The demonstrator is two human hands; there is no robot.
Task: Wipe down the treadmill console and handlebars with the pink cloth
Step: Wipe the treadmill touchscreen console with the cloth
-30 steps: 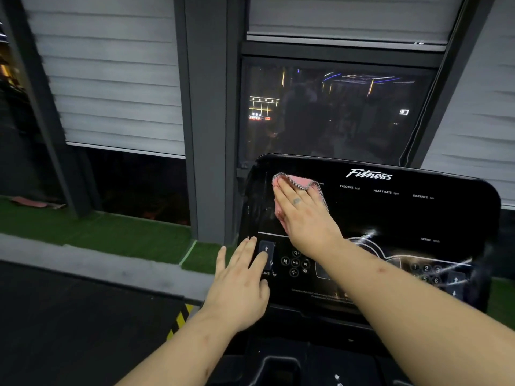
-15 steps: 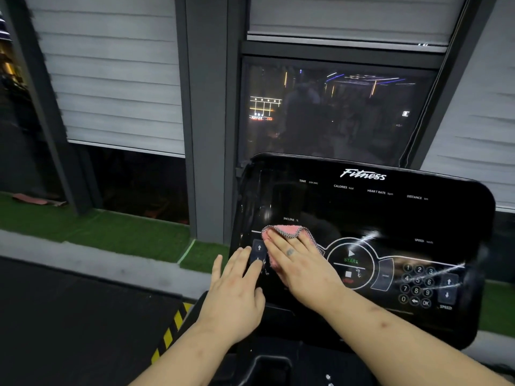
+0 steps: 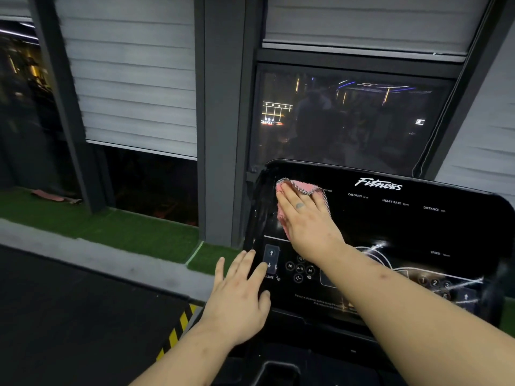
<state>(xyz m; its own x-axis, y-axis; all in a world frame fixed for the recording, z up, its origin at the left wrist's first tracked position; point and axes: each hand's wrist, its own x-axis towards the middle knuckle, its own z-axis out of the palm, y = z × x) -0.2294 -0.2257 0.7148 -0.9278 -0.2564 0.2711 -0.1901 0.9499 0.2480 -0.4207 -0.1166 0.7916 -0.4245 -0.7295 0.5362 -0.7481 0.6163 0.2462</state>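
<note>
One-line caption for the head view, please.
Right hand presses pink cloth flat on treadmill console, upper left; left hand rests open beside incline buttons.

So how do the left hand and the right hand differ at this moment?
The right hand presses the pink cloth flat against the console; the left hand holds nothing. The right hand is high on the console, the left hand low at its left edge, beside the incline buttons. Both have straight fingers, palms down.

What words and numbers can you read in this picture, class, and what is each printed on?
All on the treadmill console:
"Fitness"
"CALORIES"
"HEART RATE"
"DISTANCE"
"SPEED"
"CLINE", start hidden by left hand
"1", "2", "3" on keypad
Units and bottom fine print: too blurred.
</note>
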